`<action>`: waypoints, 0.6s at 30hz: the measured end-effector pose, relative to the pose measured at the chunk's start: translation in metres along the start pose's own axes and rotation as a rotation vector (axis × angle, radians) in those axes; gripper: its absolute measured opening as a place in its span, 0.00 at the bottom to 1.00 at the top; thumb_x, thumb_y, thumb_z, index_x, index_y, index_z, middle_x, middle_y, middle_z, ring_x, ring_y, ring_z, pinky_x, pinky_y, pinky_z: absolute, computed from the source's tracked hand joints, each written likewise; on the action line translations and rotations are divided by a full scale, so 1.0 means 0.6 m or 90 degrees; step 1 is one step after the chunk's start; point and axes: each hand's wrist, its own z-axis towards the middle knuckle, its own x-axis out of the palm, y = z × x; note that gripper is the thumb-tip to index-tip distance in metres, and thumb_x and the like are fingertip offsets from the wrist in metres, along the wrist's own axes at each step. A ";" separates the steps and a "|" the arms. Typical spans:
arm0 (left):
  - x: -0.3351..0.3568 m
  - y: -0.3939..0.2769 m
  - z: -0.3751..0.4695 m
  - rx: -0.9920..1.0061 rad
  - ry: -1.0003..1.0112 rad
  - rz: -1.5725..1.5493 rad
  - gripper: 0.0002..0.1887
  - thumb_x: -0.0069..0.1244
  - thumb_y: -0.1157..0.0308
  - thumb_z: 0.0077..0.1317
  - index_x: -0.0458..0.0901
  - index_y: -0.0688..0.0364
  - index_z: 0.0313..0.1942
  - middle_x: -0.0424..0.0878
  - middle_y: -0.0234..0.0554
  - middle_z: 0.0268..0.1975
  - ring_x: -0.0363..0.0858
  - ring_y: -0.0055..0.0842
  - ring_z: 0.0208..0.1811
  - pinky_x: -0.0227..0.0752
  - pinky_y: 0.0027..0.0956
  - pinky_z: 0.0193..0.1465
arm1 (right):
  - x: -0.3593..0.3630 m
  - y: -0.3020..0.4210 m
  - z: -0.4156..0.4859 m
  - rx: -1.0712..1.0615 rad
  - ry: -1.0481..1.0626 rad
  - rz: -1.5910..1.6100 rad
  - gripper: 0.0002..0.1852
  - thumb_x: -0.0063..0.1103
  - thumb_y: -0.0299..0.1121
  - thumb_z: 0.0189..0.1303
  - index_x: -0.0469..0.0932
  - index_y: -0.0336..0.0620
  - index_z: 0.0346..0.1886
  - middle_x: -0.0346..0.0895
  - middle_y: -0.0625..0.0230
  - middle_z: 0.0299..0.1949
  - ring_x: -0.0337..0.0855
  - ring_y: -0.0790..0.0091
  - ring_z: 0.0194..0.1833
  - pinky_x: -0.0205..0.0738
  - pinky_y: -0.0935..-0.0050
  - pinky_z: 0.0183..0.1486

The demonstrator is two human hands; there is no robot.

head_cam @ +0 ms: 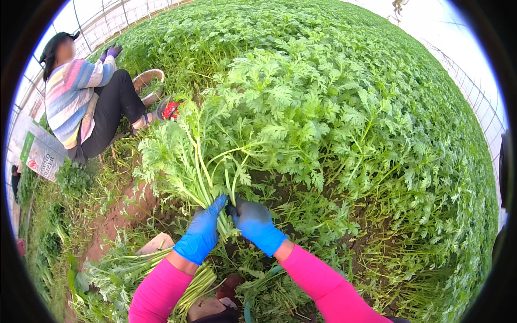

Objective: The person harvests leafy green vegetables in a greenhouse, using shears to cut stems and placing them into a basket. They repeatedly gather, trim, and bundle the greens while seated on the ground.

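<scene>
My left hand (202, 228), in a blue glove, grips a bunch of crown daisy greens (204, 177) by the lower stems, the lobed leaves fanning upward. Close beside it, my right hand (256, 222) wears a blue glove darkened over the fingers. Its fingers are closed around a stem (231, 181) at the bunch's right side; the fingertips are partly hidden. Below my left forearm lies a pile of cut greens (200, 280), stems pointing right and leaves left. Just ahead of both hands, the dense standing crop (307, 109) rises from dark soil.
At the left, another person (78, 97) in a striped sweater sits by a pale basin (155, 95) and a container with red contents (171, 110). A printed bag (44, 155) lies behind. Cut bunches (50, 242) line the left ground. A teal curved strip (247, 311) lies below my hands.
</scene>
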 end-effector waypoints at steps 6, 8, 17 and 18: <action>0.008 -0.008 0.035 -0.158 0.138 0.030 0.16 0.46 0.63 0.71 0.75 0.68 0.50 0.84 0.49 0.42 0.84 0.37 0.40 0.80 0.41 0.42 | -0.005 -0.037 -0.008 -0.047 0.264 0.080 0.20 0.56 0.42 0.63 0.75 0.38 0.51 0.81 0.48 0.39 0.82 0.49 0.42 0.75 0.57 0.45; 0.008 -0.010 0.034 -0.170 0.142 -0.050 0.13 0.44 0.65 0.72 0.76 0.66 0.46 0.84 0.48 0.37 0.84 0.38 0.37 0.80 0.44 0.43 | -0.034 -0.095 -0.011 -0.001 0.349 0.251 0.23 0.61 0.44 0.62 0.76 0.39 0.55 0.81 0.52 0.50 0.80 0.60 0.52 0.72 0.67 0.56; -0.001 -0.101 0.002 -0.078 0.236 -0.022 0.10 0.45 0.61 0.72 0.76 0.57 0.40 0.55 0.22 0.17 0.54 0.14 0.15 0.54 0.28 0.21 | -0.072 -0.436 0.022 0.387 -0.470 0.211 0.19 0.55 0.26 0.64 0.69 0.32 0.58 0.78 0.53 0.47 0.79 0.59 0.45 0.75 0.63 0.51; -0.002 -0.119 -0.008 -0.065 0.279 -0.044 0.12 0.44 0.60 0.72 0.76 0.60 0.44 0.56 0.22 0.17 0.53 0.15 0.14 0.54 0.28 0.20 | -0.069 -0.465 0.032 0.391 -0.429 0.138 0.20 0.55 0.26 0.63 0.69 0.33 0.58 0.79 0.54 0.46 0.79 0.59 0.43 0.75 0.63 0.51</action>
